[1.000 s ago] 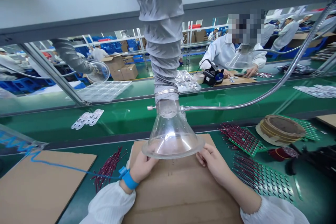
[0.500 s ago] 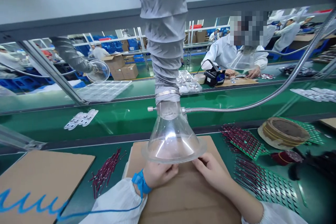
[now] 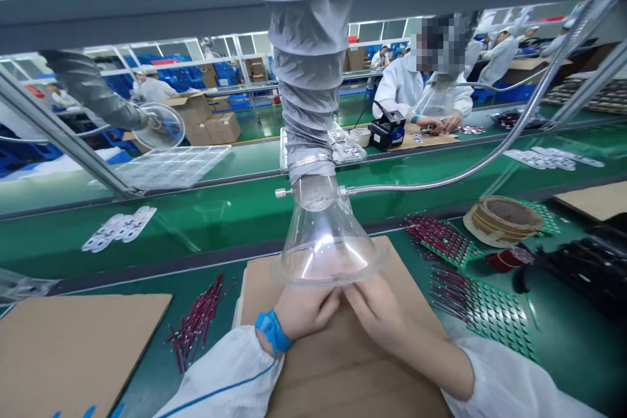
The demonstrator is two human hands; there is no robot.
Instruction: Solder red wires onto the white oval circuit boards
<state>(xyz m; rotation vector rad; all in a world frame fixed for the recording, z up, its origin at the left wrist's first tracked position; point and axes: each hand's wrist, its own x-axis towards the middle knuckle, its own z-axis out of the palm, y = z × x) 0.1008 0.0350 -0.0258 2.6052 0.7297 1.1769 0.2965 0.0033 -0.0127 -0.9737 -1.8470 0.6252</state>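
My left hand (image 3: 309,309), with a blue wrist strap (image 3: 273,332) on it, is closed just under the front rim of a clear funnel-shaped hood (image 3: 328,255). Close against it, my right hand (image 3: 375,305) has its fingers pinched together. Both hands are over a brown cardboard sheet (image 3: 353,379). The fingertips are partly behind the hood's rim, and whatever they hold is too small or hidden to name. To the left of the cardboard lies a loose pile of dark red wires (image 3: 198,320).
Green circuit boards (image 3: 504,313) with dark red wires stand at the right, near a tape roll (image 3: 504,222) and a wire bundle (image 3: 509,258). A grey duct (image 3: 308,72) hangs in the middle. Another cardboard sheet (image 3: 73,346) lies left. Across the line, a co-worker (image 3: 406,88) works.
My right hand has moved left and now meets my left hand under the hood. The view has shifted slightly, so the surroundings on the right appear further left.
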